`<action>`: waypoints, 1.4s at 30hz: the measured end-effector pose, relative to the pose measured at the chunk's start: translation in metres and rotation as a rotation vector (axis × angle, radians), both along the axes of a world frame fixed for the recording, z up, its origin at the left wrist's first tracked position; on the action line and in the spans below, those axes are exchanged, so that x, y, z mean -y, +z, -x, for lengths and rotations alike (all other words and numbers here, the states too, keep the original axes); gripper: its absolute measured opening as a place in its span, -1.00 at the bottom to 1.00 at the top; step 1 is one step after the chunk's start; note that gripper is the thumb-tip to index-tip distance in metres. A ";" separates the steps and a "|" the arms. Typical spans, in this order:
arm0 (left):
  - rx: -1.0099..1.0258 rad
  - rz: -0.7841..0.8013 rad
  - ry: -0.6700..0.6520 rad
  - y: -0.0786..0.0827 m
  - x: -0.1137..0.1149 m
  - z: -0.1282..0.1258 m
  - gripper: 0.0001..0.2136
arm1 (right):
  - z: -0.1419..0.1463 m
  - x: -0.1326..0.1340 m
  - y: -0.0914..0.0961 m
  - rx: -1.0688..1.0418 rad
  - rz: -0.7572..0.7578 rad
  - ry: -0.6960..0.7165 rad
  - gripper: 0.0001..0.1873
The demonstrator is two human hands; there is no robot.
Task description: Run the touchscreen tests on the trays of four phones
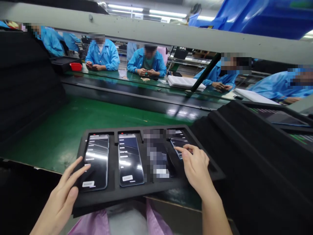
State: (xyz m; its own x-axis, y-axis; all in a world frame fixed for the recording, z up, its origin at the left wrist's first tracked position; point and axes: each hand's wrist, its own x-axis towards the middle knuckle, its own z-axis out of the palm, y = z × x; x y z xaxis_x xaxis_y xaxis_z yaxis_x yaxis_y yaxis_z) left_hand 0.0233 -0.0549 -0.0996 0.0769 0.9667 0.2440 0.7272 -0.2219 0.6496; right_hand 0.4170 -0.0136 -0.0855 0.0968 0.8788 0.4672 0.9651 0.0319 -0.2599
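A black foam tray (102,196) lies at the front edge of the green bench, with several smartphones side by side in its slots. My left hand (61,195) is open at the tray's left end, fingers stretched over the leftmost phone (99,163), whose lit screen shows list lines and a pale button. Beside it, a second phone (130,156) shows a similar screen. The third phone (157,151) is pixelated. At the right end, my right hand (197,163) extends its index finger onto the rightmost phone (180,138), partly covering it. Neither hand grasps anything.
Stacked black trays (26,81) rise on the left; another black stack (239,156) stands close on the right, phones on top. The green bench (73,112) extends behind the tray. A grey beam (156,34) crosses overhead, beside a blue bin (264,18). Several people in blue jackets sit opposite.
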 end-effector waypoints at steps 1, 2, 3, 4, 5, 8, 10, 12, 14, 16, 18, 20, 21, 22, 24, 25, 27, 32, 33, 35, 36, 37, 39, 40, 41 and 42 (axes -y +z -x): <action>0.000 -0.010 0.001 0.000 0.004 0.000 -0.60 | 0.007 -0.004 0.002 0.007 0.015 0.066 -0.45; -0.003 -0.014 0.013 0.001 0.007 -0.001 -0.59 | 0.016 -0.009 0.005 0.013 0.032 0.138 -0.46; -0.011 -0.011 0.037 0.004 0.007 -0.002 -0.59 | 0.024 -0.015 0.007 0.015 0.050 0.215 -0.47; -0.033 0.003 0.064 0.007 0.005 -0.003 -0.60 | 0.033 -0.021 0.010 0.014 0.069 0.293 -0.48; -0.067 0.022 0.092 0.012 0.001 -0.005 -0.61 | 0.041 -0.029 0.012 0.006 0.092 0.367 -0.49; -0.179 0.114 0.128 0.027 -0.021 -0.009 -0.55 | 0.063 -0.053 0.019 -0.035 0.186 0.516 -0.49; -0.254 0.141 0.126 0.035 -0.036 -0.011 -0.52 | 0.074 -0.065 0.022 -0.054 0.248 0.546 -0.48; -0.330 0.155 0.119 0.038 -0.045 -0.013 -0.52 | 0.081 -0.071 0.023 -0.053 0.285 0.557 -0.47; -0.378 0.170 0.115 0.037 -0.050 -0.015 -0.52 | 0.085 -0.072 0.022 -0.032 0.304 0.573 -0.46; -0.386 0.183 0.110 0.036 -0.051 -0.016 -0.51 | 0.087 -0.070 0.021 0.001 0.309 0.590 -0.48; -0.368 0.187 0.103 0.034 -0.050 -0.016 -0.51 | 0.088 -0.068 0.019 0.033 0.311 0.600 -0.50; -0.332 0.191 0.113 0.033 -0.051 -0.016 -0.51 | 0.090 -0.067 0.018 0.050 0.317 0.605 -0.52; -0.306 0.190 0.127 0.032 -0.052 -0.016 -0.51 | 0.090 -0.067 0.019 0.052 0.325 0.610 -0.52; -0.274 0.187 0.146 0.031 -0.053 -0.015 -0.50 | 0.091 -0.067 0.020 0.051 0.334 0.618 -0.53; -0.205 0.171 0.188 0.027 -0.055 -0.014 -0.49 | 0.094 -0.067 0.022 0.041 0.351 0.639 -0.53; -0.177 0.161 0.203 0.026 -0.056 -0.014 -0.49 | 0.095 -0.067 0.023 0.034 0.357 0.647 -0.53; -0.141 0.148 0.213 0.023 -0.057 -0.013 -0.50 | 0.098 -0.066 0.025 0.018 0.352 0.654 -0.53; -0.126 0.158 0.138 0.024 -0.055 -0.012 -0.53 | 0.101 -0.065 0.026 0.014 0.299 0.649 -0.53; -0.125 0.157 0.129 0.024 -0.056 -0.012 -0.53 | 0.101 -0.065 0.026 0.019 0.297 0.649 -0.52; -0.118 0.159 0.134 0.024 -0.056 -0.012 -0.53 | 0.098 -0.065 0.025 0.029 0.295 0.640 -0.52; -0.111 0.163 0.144 0.024 -0.057 -0.012 -0.54 | 0.096 -0.065 0.024 0.034 0.290 0.632 -0.52; -0.103 0.169 0.155 0.023 -0.057 -0.012 -0.54 | 0.095 -0.065 0.023 0.041 0.283 0.620 -0.52; -0.085 0.181 0.169 0.022 -0.057 -0.012 -0.54 | 0.092 -0.065 0.021 0.053 0.264 0.600 -0.51; -0.078 0.184 0.172 0.021 -0.057 -0.012 -0.54 | 0.092 -0.064 0.020 0.060 0.256 0.596 -0.51; -0.073 0.184 0.170 0.021 -0.057 -0.012 -0.54 | 0.091 -0.064 0.019 0.066 0.253 0.596 -0.51; -0.071 0.183 0.167 0.020 -0.056 -0.012 -0.54 | 0.091 -0.063 0.019 0.070 0.250 0.598 -0.51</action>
State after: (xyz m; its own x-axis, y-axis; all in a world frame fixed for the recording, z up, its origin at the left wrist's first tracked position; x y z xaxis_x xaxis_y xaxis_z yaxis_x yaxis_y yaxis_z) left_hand 0.0351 0.0014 -0.0794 -0.0768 0.9950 0.0638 0.7890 0.0215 0.6141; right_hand 0.3260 0.0499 -0.0666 -0.4655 0.8548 0.2294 0.8147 0.5152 -0.2663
